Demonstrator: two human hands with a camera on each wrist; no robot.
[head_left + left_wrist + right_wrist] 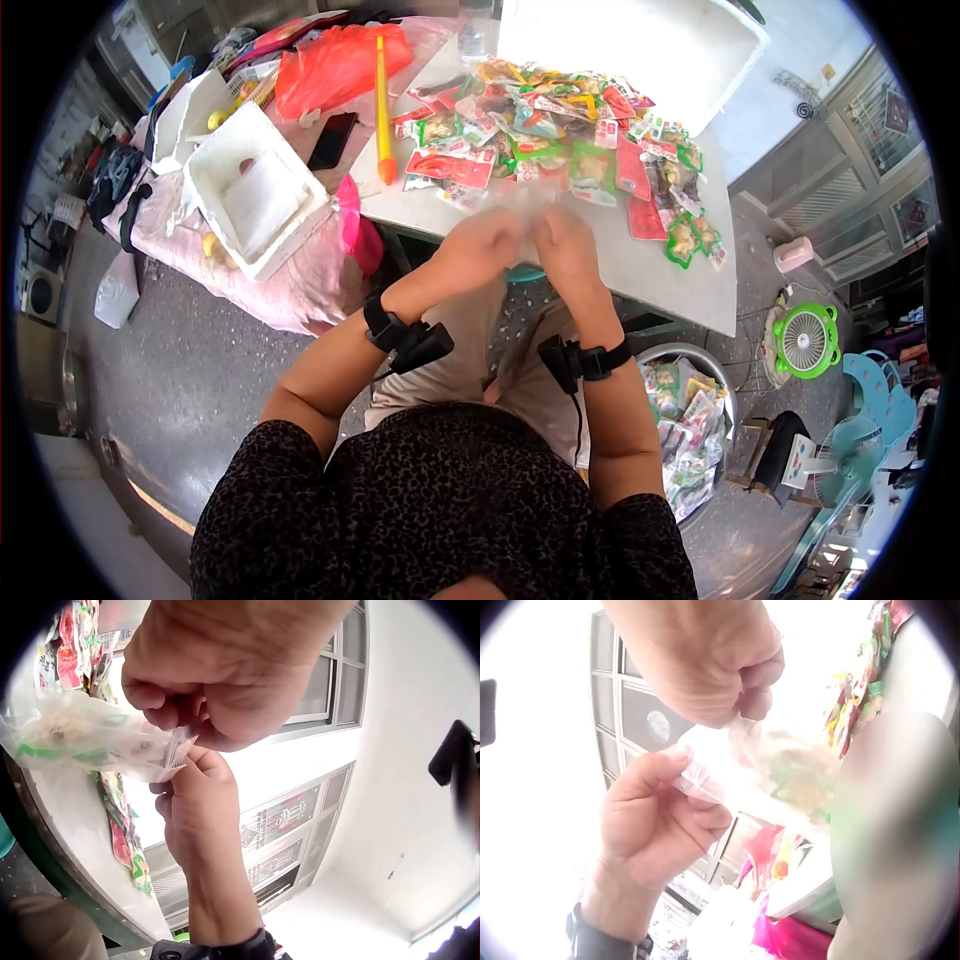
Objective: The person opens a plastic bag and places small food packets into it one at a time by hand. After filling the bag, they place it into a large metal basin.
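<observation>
Both of your hands meet over the near edge of the white table, and between them they hold a clear plastic bag. Your left hand is curled into a loose fist, its thumb and bent fingers pinching the bag's crumpled top edge. Your right hand pinches that same edge from the other side between thumb and forefinger, with the remaining fingers folded into the palm. The two sets of knuckles nearly touch. The bag hangs out from the pinch toward the table and has green-and-white snack packets inside; how many, you cannot tell through the film.

Just beyond your hands a heap of coloured snack packets spreads across the tabletop. A metal basin by your right elbow on the floor holds more packets. To your left, an open white foam box sits on a pink-covered surface, a black phone near it.
</observation>
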